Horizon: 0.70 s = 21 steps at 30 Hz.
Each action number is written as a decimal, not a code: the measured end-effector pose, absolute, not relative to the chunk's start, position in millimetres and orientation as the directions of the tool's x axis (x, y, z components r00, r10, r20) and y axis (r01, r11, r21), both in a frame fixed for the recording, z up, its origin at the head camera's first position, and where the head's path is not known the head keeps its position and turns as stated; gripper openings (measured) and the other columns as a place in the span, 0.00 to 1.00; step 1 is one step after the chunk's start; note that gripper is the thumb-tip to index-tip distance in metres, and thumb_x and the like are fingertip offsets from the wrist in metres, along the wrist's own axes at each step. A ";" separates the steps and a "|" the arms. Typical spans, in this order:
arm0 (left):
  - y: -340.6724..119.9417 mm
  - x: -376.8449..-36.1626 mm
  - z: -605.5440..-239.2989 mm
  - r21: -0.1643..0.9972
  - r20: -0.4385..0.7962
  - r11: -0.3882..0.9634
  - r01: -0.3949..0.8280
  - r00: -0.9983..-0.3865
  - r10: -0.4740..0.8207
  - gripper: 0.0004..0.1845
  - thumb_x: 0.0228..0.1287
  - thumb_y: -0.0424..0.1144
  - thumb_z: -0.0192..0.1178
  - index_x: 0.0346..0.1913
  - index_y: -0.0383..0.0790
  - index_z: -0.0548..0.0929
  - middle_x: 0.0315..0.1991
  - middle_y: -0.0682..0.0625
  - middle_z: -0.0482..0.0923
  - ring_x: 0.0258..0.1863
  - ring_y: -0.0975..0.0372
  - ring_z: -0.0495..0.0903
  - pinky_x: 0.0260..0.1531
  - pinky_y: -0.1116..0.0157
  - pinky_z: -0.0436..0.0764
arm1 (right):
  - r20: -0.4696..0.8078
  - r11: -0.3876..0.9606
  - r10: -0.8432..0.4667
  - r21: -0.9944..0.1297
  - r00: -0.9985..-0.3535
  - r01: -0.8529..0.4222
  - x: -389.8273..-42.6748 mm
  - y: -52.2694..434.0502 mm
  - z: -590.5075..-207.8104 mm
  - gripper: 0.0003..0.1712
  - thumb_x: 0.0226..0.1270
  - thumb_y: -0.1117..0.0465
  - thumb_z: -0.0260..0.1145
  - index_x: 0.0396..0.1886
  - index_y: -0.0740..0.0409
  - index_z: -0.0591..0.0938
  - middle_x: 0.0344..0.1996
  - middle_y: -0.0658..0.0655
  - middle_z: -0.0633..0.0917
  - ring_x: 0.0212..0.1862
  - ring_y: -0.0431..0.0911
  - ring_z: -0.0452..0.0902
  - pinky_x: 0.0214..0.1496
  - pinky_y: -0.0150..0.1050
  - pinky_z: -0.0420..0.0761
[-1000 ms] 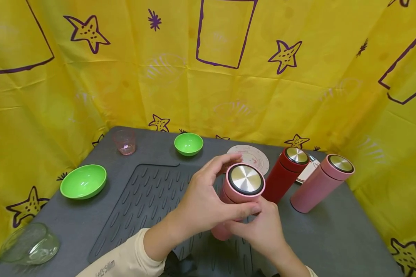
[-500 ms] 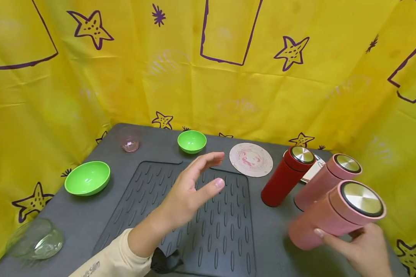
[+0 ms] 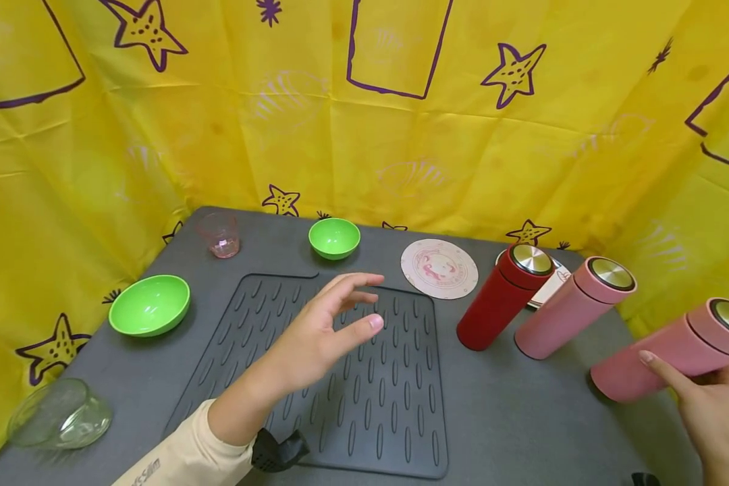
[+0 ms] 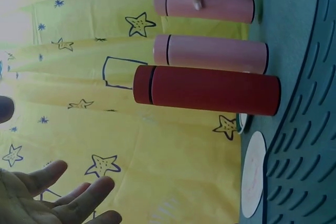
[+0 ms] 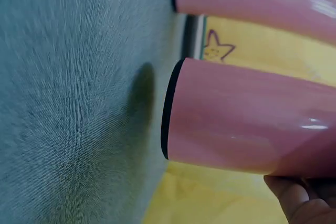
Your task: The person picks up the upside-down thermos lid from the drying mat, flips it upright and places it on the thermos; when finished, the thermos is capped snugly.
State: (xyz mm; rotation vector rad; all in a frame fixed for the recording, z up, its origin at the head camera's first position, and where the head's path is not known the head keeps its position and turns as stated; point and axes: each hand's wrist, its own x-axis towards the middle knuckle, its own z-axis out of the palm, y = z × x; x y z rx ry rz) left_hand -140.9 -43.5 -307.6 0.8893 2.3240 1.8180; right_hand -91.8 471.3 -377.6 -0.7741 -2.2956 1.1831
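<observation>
At the far right of the head view, my right hand (image 3: pixel 717 408) grips a pink thermos flask (image 3: pixel 668 358) with a steel-topped lid, its thumb along the near side. In the right wrist view the dark base of this held thermos (image 5: pixel 252 114) is close over the table, with a shadow beside it. A second pink thermos (image 3: pixel 568 317) and a red thermos (image 3: pixel 498 304) stand upright to its left. My left hand (image 3: pixel 312 341) hovers over the grey ridged drying mat (image 3: pixel 395 405), fingers loosely extended and holding nothing.
Two green bowls (image 3: pixel 334 238), a pink glass (image 3: pixel 223 237) and a clear greenish glass (image 3: pixel 61 418) lie left and back. A round pink-white disc (image 3: pixel 439 268) is behind the mat. A white plate (image 3: pixel 547 287) shows behind the thermoses. Yellow cloth (image 3: pixel 279 121) encloses the table.
Both hands were on the pink thermos over the mat. The left hand has let go and stays over the mat, while the right hand has carried the thermos to the right end of the row.
</observation>
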 end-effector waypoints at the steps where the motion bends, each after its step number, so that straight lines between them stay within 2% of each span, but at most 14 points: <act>1: -43.4 -140.6 -308.2 0.907 0.280 0.150 0.392 -0.832 0.479 0.25 0.69 0.46 0.59 0.68 0.53 0.69 0.66 0.59 0.66 0.61 0.62 0.71 0.64 0.50 0.64 | 0.093 0.477 0.671 -0.813 -0.736 0.333 -93.4 475.5 -378.2 0.34 0.55 0.49 0.77 0.60 0.36 0.73 0.33 0.34 0.74 0.34 0.38 0.64 0.25 0.28 0.63; 5: -43.4 -138.5 -309.9 0.913 0.219 0.195 0.359 -0.834 0.506 0.26 0.69 0.48 0.61 0.67 0.56 0.69 0.66 0.61 0.64 0.62 0.63 0.70 0.57 0.49 0.71 | 0.011 0.420 0.715 -0.806 -0.699 0.417 -100.0 484.1 -380.0 0.35 0.51 0.45 0.78 0.58 0.34 0.73 0.30 0.29 0.73 0.34 0.35 0.65 0.26 0.28 0.64; 9: -44.8 -137.1 -311.8 0.908 0.188 0.236 0.347 -0.839 0.511 0.26 0.68 0.49 0.62 0.67 0.57 0.69 0.66 0.63 0.63 0.61 0.65 0.71 0.51 0.51 0.75 | 0.008 0.397 0.743 -0.810 -0.669 0.432 -106.8 480.4 -383.3 0.35 0.48 0.45 0.80 0.56 0.40 0.76 0.28 0.27 0.73 0.33 0.31 0.67 0.26 0.25 0.66; 13: -46.2 -136.4 -313.8 0.899 0.161 0.273 0.343 -0.838 0.521 0.26 0.68 0.51 0.61 0.67 0.59 0.69 0.65 0.64 0.63 0.60 0.66 0.71 0.44 0.55 0.78 | 0.010 0.401 0.760 -0.794 -0.650 0.456 -109.9 475.9 -386.2 0.37 0.46 0.43 0.81 0.56 0.45 0.76 0.27 0.29 0.72 0.32 0.32 0.67 0.25 0.25 0.67; 17: -47.7 -135.6 -316.6 0.893 0.149 0.292 0.343 -0.836 0.528 0.26 0.68 0.52 0.61 0.67 0.59 0.69 0.65 0.63 0.64 0.60 0.64 0.71 0.41 0.57 0.78 | 0.017 0.392 0.750 -0.817 -0.661 0.423 -112.4 475.0 -389.4 0.36 0.47 0.47 0.81 0.56 0.41 0.75 0.30 0.30 0.73 0.33 0.31 0.67 0.27 0.23 0.66; 21: -49.6 -134.9 -319.2 0.884 0.147 0.312 0.347 -0.842 0.519 0.25 0.67 0.52 0.62 0.65 0.60 0.70 0.64 0.62 0.64 0.60 0.64 0.72 0.40 0.58 0.79 | 0.037 0.418 0.721 -0.819 -0.692 0.392 -117.4 473.9 -394.4 0.38 0.50 0.48 0.80 0.61 0.42 0.73 0.39 0.35 0.75 0.36 0.29 0.67 0.30 0.21 0.66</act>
